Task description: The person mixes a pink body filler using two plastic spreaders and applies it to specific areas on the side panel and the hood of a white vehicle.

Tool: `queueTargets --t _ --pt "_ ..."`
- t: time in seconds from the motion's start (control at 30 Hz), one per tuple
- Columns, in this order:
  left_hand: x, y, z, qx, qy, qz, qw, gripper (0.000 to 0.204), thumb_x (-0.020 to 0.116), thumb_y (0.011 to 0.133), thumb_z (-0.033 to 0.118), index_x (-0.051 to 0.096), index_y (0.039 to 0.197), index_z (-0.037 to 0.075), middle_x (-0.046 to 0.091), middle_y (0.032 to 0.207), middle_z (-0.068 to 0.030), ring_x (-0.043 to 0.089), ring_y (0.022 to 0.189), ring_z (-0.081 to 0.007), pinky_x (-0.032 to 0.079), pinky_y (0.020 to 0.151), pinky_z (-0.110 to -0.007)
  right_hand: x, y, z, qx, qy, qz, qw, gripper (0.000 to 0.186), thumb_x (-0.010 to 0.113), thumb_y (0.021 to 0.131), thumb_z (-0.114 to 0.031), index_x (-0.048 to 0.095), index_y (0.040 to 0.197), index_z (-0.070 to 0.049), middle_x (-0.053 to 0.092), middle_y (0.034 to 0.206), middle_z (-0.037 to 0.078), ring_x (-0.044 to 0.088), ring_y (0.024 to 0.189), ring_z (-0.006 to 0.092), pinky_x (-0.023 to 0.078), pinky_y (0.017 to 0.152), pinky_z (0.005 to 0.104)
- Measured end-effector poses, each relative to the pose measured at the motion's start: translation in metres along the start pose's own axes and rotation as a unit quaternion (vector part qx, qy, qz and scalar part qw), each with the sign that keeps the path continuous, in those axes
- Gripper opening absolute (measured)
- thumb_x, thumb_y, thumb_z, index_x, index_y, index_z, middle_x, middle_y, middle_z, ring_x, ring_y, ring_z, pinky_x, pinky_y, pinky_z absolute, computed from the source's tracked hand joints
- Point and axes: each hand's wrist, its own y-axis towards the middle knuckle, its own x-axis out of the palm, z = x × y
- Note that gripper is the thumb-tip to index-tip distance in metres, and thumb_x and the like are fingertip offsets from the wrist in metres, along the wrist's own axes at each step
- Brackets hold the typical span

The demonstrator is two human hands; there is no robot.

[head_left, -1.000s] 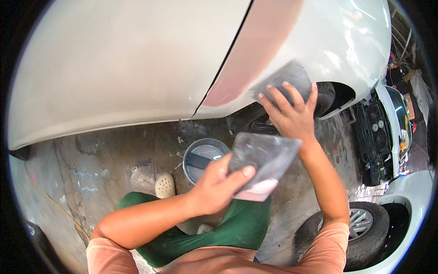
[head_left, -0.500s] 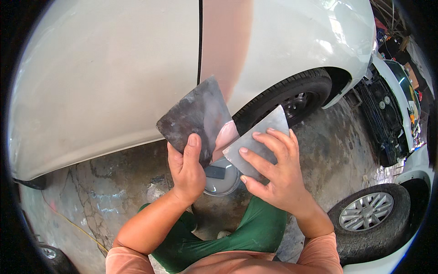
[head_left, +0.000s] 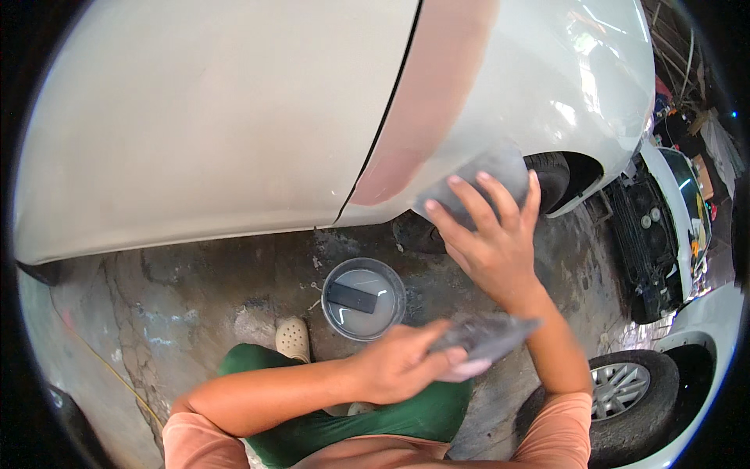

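Four right fingers across grey sheet; left fingers grip darker sheet.

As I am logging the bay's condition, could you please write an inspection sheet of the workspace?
Surface: floor stained and cracked.
Job's things: dark plate with pink material; grey plate, blurred; white car with pink patch; bucket with cloudy liquid and dark block.
Clutter: mixed items, upper right, too small to name.
Hands: left hand holds dark plate; right hand holds grey plate; contact with white car unclear.
Cables: thin yellow line at left, perhaps a cord.
Surroundings: second car, right; wheel, lower right.
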Motion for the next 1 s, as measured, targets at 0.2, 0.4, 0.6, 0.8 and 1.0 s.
queueTargets --t 0.2,0.4,0.6,0.8,1.0 --pt "0.002 0.002 0.001 -0.061 0.022 -0.085 0.994 0.044 0.053 0.106 0.029 0.053 0.129 -0.009 0.067 0.086 -0.0314 0.069 0.080 -0.0484 0.052 0.069 -0.051 0.024 0.049 -0.003 -0.113 -0.041 0.002 0.993 0.031 0.063 0.085 -0.025 0.066 0.115 -0.018 0.053 0.139 0.001 0.042 0.135 0.0231 0.027 0.110 0.0771" --pt "-0.003 0.008 0.000 -0.048 -0.001 -0.059 0.997 0.044 0.054 0.105 0.026 0.052 0.131 -0.009 0.067 0.086 -0.0321 0.068 0.082 -0.0493 0.052 0.072 -0.051 0.032 0.056 -0.010 -0.107 -0.066 -0.025 0.992 0.034 0.063 0.086 -0.022 0.065 0.120 -0.022 0.052 0.141 -0.003 0.039 0.137 0.0221 0.021 0.114 0.0764" --pt "-0.003 0.008 0.002 -0.041 0.004 -0.063 0.997 0.043 0.054 0.105 0.027 0.052 0.132 -0.007 0.067 0.085 -0.0318 0.068 0.082 -0.0489 0.052 0.071 -0.052 0.041 0.063 -0.010 -0.118 -0.075 -0.009 0.990 0.031 0.062 0.086 -0.024 0.066 0.117 -0.021 0.051 0.140 -0.002 0.040 0.136 0.0227 0.024 0.113 0.0761" --pt "-0.008 0.009 0.003 -0.059 0.005 -0.067 0.996 0.045 0.053 0.105 0.030 0.053 0.131 -0.006 0.067 0.084 -0.0313 0.068 0.082 -0.0486 0.051 0.071 -0.051 0.042 0.039 0.007 -0.102 -0.094 -0.026 0.990 0.032 0.062 0.085 -0.025 0.066 0.117 -0.021 0.053 0.138 -0.002 0.042 0.135 0.0234 0.026 0.111 0.0762" --pt "-0.005 0.009 -0.004 -0.031 0.036 -0.056 0.997 0.053 0.053 0.106 0.034 0.053 0.130 -0.013 0.066 0.077 -0.0315 0.071 0.075 -0.0443 0.055 0.066 -0.048 0.021 0.065 0.007 -0.114 -0.070 0.012 0.991 0.033 0.062 0.086 -0.025 0.065 0.118 -0.020 0.053 0.138 -0.003 0.041 0.135 0.0223 0.028 0.110 0.0765"
